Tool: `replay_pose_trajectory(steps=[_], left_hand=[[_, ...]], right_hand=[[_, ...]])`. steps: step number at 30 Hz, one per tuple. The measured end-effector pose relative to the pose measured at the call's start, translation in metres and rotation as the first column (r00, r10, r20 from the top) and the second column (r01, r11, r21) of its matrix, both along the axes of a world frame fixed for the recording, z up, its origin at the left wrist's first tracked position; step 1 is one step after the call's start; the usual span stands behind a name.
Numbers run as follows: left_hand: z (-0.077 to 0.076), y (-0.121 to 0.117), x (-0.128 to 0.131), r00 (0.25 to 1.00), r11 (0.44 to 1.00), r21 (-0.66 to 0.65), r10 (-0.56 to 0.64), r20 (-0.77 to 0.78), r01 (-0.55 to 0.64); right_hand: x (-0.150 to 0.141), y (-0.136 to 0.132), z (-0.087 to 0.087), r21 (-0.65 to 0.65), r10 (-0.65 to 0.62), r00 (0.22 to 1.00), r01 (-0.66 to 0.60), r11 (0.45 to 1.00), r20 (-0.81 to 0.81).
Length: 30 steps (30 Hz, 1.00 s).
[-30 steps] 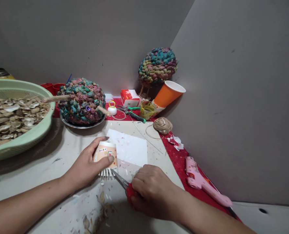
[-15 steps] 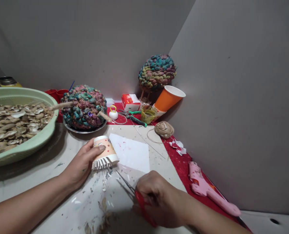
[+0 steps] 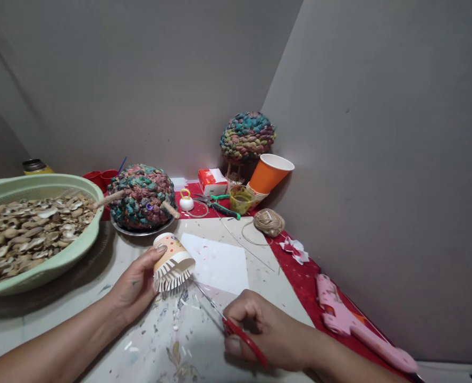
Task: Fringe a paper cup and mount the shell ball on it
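My left hand [image 3: 138, 282] grips a small patterned paper cup [image 3: 171, 252], tilted so its mouth faces down and right. Part of the cup's rim is cut into a fringe of narrow white strips; the right part of the rim looks uncut. In my right hand [image 3: 266, 330] is a pair of scissors [image 3: 239, 335] with red handles, my fingers in the loops. The blade tips point at the cup's rim, close to its right edge; whether they touch it I cannot tell. Beneath the cup lies a white sheet of paper [image 3: 220, 263].
A green basket [image 3: 88, 234] of shells stands left. Behind sit a colourful shell-covered ball [image 3: 140, 194], a second ball [image 3: 247, 135], pliers [image 3: 224, 207], an orange cup [image 3: 271, 174] and a twine ball [image 3: 268, 222]. A pink glue gun [image 3: 351, 319] lies right. Paper scraps litter the tabletop.
The cup has turned so its fringed mouth shows more. My right hand has brought the scissors up to the rim. The whole view has shifted slightly.
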<state>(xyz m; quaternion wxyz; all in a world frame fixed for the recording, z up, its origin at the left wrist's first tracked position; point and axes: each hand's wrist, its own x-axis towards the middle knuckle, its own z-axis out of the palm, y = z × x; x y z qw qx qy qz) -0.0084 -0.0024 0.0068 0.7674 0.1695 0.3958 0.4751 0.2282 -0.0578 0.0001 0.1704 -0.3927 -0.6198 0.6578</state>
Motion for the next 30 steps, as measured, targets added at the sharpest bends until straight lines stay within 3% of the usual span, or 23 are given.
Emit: replay_pose_trajectory(steps=[8,15,25,30], left_hand=[[0.0018,0.0006,-0.0043,0.996,0.996,0.053,-0.076,0.043,0.073],[-0.0038,0.0021,-0.0065,0.983,0.978,0.103,-0.183,0.025,0.18],[-0.0039,0.0022,-0.0084,0.982,0.973,0.139,-0.187,-0.015,0.187],[-0.0044,0.0039,-0.0076,0.992,0.985,0.133,-0.119,0.049,0.112]], right_hand=[[0.0016,0.0008,-0.001,-0.063,-0.039,0.992,0.032,0.998,-0.122],[0.0036,0.0013,-0.0015,-0.07,-0.023,0.992,0.014,0.997,-0.127],[-0.0001,0.0008,-0.002,0.01,0.015,0.994,-0.014,1.0,-0.108],[0.0023,0.0012,-0.0099,0.02,-0.124,0.974,0.13,0.991,-0.19]])
